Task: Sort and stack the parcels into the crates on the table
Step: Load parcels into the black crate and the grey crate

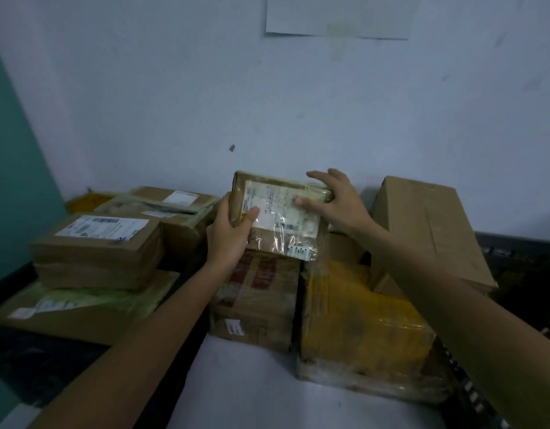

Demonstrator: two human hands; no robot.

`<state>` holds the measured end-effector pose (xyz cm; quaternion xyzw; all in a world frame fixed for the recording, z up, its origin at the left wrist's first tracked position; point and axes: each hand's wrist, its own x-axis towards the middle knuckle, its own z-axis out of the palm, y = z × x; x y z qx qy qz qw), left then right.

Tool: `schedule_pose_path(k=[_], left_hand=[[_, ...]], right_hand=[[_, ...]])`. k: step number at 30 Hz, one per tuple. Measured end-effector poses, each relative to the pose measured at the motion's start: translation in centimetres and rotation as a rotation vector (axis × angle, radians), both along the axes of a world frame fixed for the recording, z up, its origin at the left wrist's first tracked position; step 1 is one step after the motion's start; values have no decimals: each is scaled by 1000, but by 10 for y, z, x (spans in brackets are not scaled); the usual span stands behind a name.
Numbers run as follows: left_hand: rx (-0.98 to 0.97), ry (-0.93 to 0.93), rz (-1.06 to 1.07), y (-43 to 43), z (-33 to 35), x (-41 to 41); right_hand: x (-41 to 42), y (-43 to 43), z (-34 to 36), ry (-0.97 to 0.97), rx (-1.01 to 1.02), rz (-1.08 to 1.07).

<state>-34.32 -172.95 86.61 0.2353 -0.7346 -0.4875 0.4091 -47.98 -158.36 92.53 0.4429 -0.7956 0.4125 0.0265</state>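
Head view shows both hands on one labelled parcel (277, 212), a small brown carton lifted and tipped so its label faces the camera. The left hand (227, 236) grips the lower left edge, thumb on the label face and the rest wrapped behind. The right hand (338, 202) pinches the upper right corner: thumb pressed on the label, fingers (318, 175) spread over the top edge and partly raised, so the grip there looks lighter.

Directly beneath the fingers lies a red-printed box (261, 301), and below the right wrist a yellow-taped parcel (354, 320) wrapped in glossy film. To the right of the right fingers a tall plain carton (428, 224) stands close by. Left of the left fingers sits a stack of flat parcels (97, 246). Nearer the body than either hand is a bare white patch of worktop (252, 382). Dark slotted edges under the piles may be crates (too dim to be sure).

The held carton looks stiff and probably light, since two relaxed hands carry it tilted without strain. Its clear tape and plastic label pouch look slick, and a loose flap of film hangs off the lower right corner, so thumbs on the label could slide. Bare cardboard edges and opposite corners seem the safer hold. Setting it down flat, label up, on an even parcel would likely keep the pile steady.
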Motion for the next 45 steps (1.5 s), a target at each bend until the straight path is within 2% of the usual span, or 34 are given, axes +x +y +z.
schedule_pose_path(k=[4,8,12,19,26,30,34,39,45], left_hand=[[5,-23,46,-6,-6,28],[13,-36,49,-18,2,59],[-13,-39,62,-35,8,93],[-51,-47,209,-82,3,176],[-23,-108,277,-123,-22,251],[-35,-155,296,-135,-20,269],[-134,-185,369,-138,-13,275],[-360,-145,547,-142,-13,283],[-554,-93,574,-153,-7,300]], right_hand=[[16,-9,-16,-35,-8,86],[37,-21,-15,-150,-121,115],[60,-41,-1,-129,-200,122],[124,-109,-7,-122,-153,164],[185,-172,-32,-97,1,220],[197,-192,-34,-188,22,288],[198,-193,-31,-272,58,309],[201,-193,-34,-278,56,337],[213,-203,-31,-333,107,371]])
